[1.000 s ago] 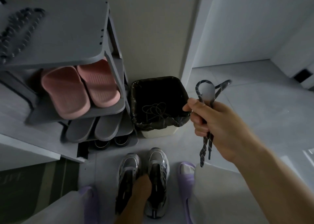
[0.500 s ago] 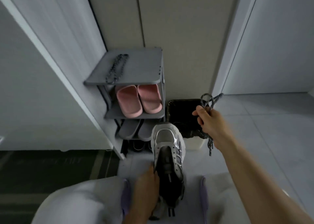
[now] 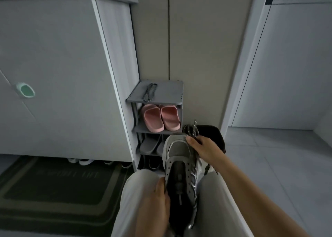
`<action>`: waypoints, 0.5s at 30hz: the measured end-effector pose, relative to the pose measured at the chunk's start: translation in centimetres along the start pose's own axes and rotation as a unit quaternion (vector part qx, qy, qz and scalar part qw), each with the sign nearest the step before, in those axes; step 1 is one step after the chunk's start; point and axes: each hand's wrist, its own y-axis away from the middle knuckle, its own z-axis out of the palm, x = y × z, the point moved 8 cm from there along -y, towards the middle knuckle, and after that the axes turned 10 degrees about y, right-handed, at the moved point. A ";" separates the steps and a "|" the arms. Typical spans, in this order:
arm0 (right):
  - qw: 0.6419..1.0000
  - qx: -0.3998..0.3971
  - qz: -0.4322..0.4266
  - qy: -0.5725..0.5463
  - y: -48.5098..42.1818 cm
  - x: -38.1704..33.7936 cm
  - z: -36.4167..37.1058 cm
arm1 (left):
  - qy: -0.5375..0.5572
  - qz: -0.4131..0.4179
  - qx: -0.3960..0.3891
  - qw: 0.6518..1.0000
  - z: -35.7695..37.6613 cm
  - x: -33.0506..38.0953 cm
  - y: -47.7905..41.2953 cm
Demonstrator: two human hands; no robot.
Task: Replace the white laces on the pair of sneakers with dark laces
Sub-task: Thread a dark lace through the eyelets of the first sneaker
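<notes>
The left hand (image 3: 158, 205) is closed on the heel end of a silver sneaker (image 3: 177, 150), with the thumb laid along the collar edge, and the shoe is held sole down on the lap, toe pointing away. The right hand (image 3: 203, 148) is curled round a bundled dark lace (image 3: 191, 129), whose loops stick out above the fist and whose ends hang below the wrist; its thumb is pressed on the toe cap. The eyelets that can be seen look bare, so the white lace appears to be out of this shoe already, while no dark lace has been threaded yet. The other sneaker is not in view and its state cannot be told. A second dark lace (image 3: 149, 92) is left on top of the shoe rack (image 3: 168, 90), presumably for that shoe, so both lacings are judged still to be done. Just behind the right hand a black-lined bin (image 3: 214, 136) is seen. Compared with half a second ago, the right hand has been brought from over the bin onto the toe, and the sneaker has been settled lower between the thighs.
</notes>
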 end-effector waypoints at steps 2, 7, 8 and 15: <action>1.000 -0.015 0.002 0.005 0.2 0.5 0.6 | -0.021 0.040 0.026 0.999 -0.9 0.3 1.4; 0.999 -0.024 -0.022 -0.031 0.2 0.5 0.3 | -0.068 0.039 -0.032 0.996 0.3 -0.1 1.7; 1.000 -0.012 -0.025 -0.014 0.0 0.4 -0.2 | -0.052 0.047 -0.011 0.998 0.2 0.4 1.6; 0.984 0.091 -0.089 -0.122 0.5 -2.1 -4.4 | 0.019 0.141 0.020 0.990 -1.6 1.5 1.7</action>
